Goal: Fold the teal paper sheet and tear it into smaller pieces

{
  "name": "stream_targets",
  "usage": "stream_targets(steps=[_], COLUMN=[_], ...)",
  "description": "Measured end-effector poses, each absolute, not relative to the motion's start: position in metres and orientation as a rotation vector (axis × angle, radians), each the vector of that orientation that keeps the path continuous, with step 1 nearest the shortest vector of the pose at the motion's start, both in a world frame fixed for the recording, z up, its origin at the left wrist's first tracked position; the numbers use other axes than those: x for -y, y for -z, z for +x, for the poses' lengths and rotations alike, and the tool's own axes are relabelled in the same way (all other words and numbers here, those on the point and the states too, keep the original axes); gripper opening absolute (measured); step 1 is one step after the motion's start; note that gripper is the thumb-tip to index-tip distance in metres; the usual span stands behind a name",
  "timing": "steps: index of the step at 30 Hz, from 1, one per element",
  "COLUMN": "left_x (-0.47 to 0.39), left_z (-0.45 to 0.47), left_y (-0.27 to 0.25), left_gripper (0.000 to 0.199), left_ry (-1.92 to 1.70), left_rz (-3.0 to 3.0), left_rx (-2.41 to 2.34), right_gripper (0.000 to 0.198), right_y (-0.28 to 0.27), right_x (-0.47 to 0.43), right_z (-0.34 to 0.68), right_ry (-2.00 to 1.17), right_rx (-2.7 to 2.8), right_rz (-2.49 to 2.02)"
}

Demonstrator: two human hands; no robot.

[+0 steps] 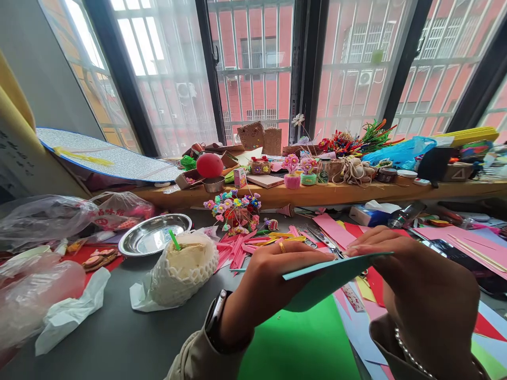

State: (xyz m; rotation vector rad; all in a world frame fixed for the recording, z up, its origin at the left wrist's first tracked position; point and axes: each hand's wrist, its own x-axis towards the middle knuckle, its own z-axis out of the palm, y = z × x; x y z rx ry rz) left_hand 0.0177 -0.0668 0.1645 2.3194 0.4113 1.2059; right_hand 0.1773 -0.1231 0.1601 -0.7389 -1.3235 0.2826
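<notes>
Both of my hands hold a teal sheet of paper in the air, tilted and bent along its length. My left hand grips its left part, fingers on the far side. At the right end, my right hand has its fingers closed on the far edge. Below the paper lies a large green sheet on the grey table. Just beyond my hands are scissors and a heap of pink paper strips. My fingers hide part of the scissors.
To the left stand a coconut in foam netting with a green straw, a steel plate and crumpled tissue. Coloured paper and a phone lie right. A crowded wooden sill runs behind, below barred windows.
</notes>
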Motion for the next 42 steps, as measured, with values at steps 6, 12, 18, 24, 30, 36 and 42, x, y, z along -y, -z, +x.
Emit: stream_targets(steps=[6, 12, 18, 24, 30, 36, 42], left_x=[0.062, 0.062, 0.062, 0.061, 0.059, 0.059, 0.058], left_z=[0.018, 0.018, 0.019, 0.019, 0.019, 0.016, 0.017], left_y=[-0.159, -0.159, -0.157, -0.154, -0.156, -0.155, -0.154], left_gripper=[0.014, 0.011, 0.011, 0.010, 0.012, 0.014, 0.017], left_ry=[-1.232, -1.274, -1.254, -1.217, -1.271, -1.256, -1.284], left_rz=[2.290, 2.033, 2.025, 2.056, 2.019, 2.064, 2.089], left_rx=[-0.621, -0.677, -0.650, -0.683, -0.730, -0.754, -0.784], right_gripper=[0.007, 0.010, 0.008, 0.008, 0.015, 0.014, 0.017], right_y=[-0.159, -0.165, -0.163, -0.159, -0.165, -0.164, -0.164], right_x=[0.122, 0.121, 0.120, 0.118, 0.118, 0.116, 0.115], right_z=[0.175, 0.179, 0.181, 0.181, 0.176, 0.177, 0.176], right_ry=[-0.251, -0.297, -0.264, -0.166, -0.222, -0.295, -0.312], right_rx=[1.201, 1.263, 1.246, 1.223, 1.240, 1.241, 1.198], right_rz=[-0.921, -1.041, -1.086, -1.146, -1.205, -1.215, -1.243])
